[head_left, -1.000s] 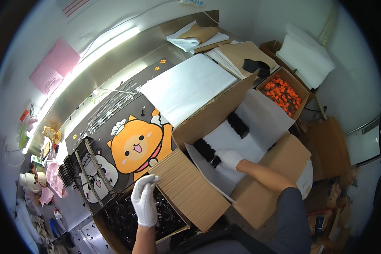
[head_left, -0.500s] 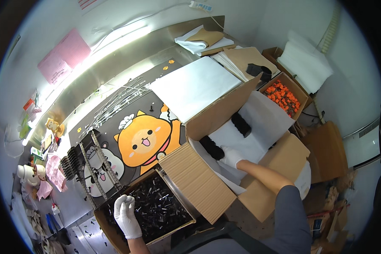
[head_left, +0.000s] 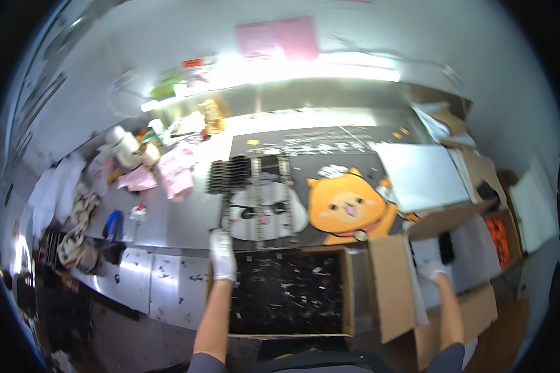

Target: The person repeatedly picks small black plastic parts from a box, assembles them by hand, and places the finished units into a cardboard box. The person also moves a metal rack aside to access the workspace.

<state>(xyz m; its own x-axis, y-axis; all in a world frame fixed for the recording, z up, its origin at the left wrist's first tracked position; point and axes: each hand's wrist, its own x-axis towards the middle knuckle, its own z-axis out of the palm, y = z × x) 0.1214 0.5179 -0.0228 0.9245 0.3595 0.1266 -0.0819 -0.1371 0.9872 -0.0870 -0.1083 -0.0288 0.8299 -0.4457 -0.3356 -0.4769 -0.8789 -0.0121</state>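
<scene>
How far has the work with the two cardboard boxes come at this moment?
Done: both boxes stand open. The box of black parts looks full. In hand: the gloved left hand rests on its far left corner, and the gloved right hand reaches into the white-lined box. Left: the rack holds parts only on its left rows.

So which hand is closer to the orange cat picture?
It is hard to call; the left looks slightly nearer. The left hand rests on the black-parts box's far left corner, down-left of the orange cat. The right hand is inside the white-lined box, down-right of it.
</scene>
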